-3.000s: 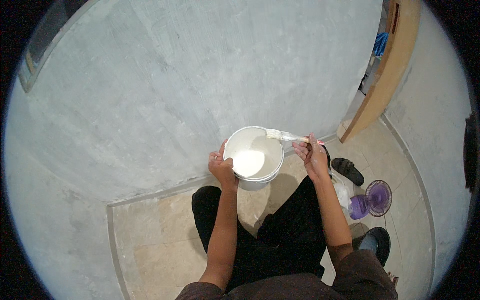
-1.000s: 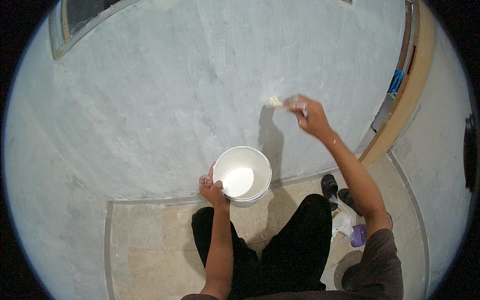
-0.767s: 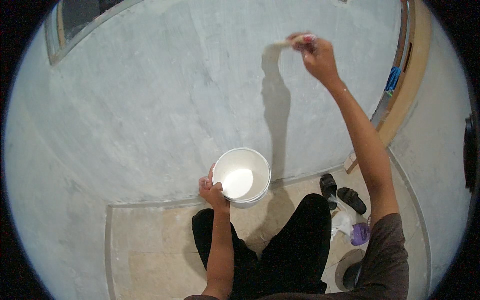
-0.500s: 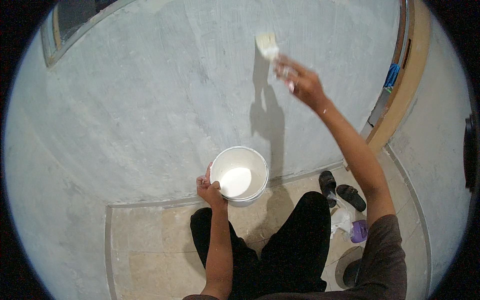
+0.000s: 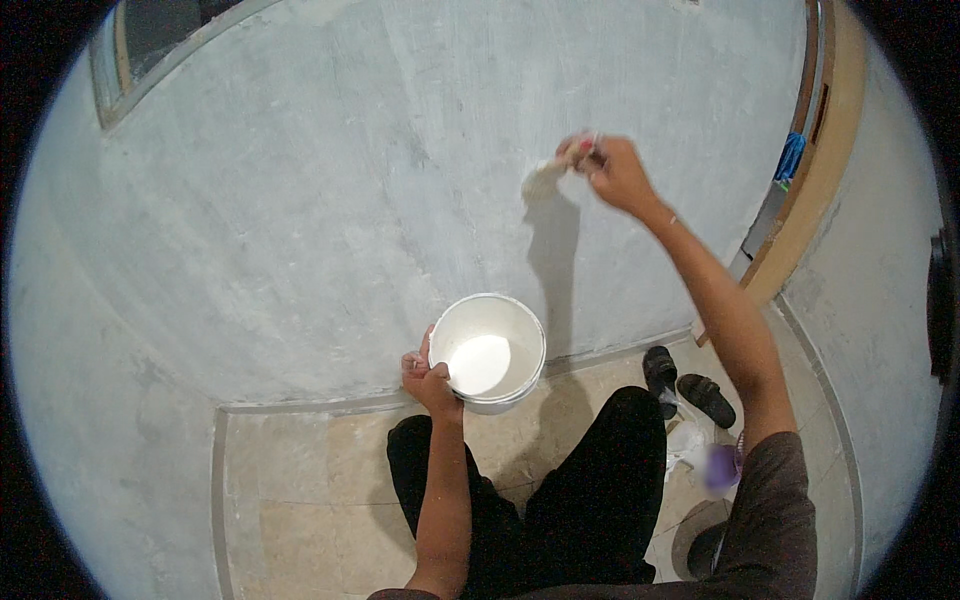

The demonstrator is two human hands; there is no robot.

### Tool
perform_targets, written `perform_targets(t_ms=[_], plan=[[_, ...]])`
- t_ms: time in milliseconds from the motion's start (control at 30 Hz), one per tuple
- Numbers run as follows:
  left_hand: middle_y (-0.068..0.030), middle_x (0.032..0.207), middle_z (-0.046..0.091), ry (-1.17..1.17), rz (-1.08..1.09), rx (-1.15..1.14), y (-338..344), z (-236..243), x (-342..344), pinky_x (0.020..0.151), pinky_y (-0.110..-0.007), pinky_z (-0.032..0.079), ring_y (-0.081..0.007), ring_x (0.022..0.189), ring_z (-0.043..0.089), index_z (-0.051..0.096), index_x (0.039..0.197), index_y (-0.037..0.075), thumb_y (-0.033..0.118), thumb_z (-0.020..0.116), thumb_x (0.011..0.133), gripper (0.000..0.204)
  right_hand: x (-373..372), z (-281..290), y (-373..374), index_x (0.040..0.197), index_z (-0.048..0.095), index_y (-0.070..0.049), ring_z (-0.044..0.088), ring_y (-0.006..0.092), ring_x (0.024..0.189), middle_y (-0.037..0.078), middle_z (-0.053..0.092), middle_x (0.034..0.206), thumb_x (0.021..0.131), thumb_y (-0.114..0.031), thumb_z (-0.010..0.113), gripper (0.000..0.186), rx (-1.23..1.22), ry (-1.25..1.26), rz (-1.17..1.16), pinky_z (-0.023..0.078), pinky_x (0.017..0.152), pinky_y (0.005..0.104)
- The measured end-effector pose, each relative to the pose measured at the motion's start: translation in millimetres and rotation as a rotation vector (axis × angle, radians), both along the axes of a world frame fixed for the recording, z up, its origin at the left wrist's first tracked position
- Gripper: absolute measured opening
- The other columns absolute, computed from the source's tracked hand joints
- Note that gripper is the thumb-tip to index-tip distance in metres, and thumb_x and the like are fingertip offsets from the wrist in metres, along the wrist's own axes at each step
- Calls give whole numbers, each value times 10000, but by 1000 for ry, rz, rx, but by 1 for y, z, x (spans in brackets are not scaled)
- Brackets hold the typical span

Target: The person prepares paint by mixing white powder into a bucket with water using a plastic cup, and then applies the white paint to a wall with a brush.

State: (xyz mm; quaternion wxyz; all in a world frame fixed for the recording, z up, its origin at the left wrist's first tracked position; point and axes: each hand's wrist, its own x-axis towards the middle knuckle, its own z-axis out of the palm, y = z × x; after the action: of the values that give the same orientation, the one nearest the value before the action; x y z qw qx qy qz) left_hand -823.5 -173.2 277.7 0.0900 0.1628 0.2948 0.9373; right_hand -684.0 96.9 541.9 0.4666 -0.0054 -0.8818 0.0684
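Note:
My left hand [image 5: 427, 376] grips the left side of a white plastic bucket [image 5: 522, 334], which has white paint [image 5: 478, 362] in the bottom. The bucket is held above the floor between my knees and the grey wall. My right hand [image 5: 615, 175] is raised in front of the wall [image 5: 350, 170], closed on the handle of a paintbrush [image 5: 548, 175]. The pale bristles are blurred and lie at or very near the wall surface, with a long shadow below them; whether they touch is hard to tell.
A window [image 5: 150, 45] is at the upper left, a wooden door frame [image 5: 838, 140] at the right with a blue item [image 5: 788, 157] beyond. On the tiled floor [image 5: 290, 490] lie black sandals [image 5: 706, 400], a white plastic bag [image 5: 685, 445] and a blurred purple object [image 5: 722, 467]. Side walls bound both sides.
Three seconds ago the brush was over the bucket's rim. It rose onto the wall, went higher, and is now lower than half a second ago. The bucket stays in my left hand.

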Motion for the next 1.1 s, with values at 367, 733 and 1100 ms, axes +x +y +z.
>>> perform_targets(t_ms=[367,733,1100], plan=[[-338,1244,555,2,38,-61,-1,0,-7,874,-372,557,-382,1123,600,337,851,76,-163,399,507,423,32,24,-37,915,671,-12,678,176,834,119,707,950,788,112,563,208,171,135,124,554,724,291],[-357,1233,547,3,-2,29,2,1,-5,878,-416,574,-422,1136,588,326,835,69,-142,394,506,397,-10,26,-30,946,690,-15,697,225,876,99,711,960,792,139,560,253,130,112,177,570,759,311],[-359,1210,561,31,25,18,1,2,-4,872,-407,573,-410,1119,599,303,822,72,-148,376,510,389,1,-42,-28,1057,655,-148,686,239,974,70,615,1275,808,-79,669,259,601,53,-60,594,696,322]])
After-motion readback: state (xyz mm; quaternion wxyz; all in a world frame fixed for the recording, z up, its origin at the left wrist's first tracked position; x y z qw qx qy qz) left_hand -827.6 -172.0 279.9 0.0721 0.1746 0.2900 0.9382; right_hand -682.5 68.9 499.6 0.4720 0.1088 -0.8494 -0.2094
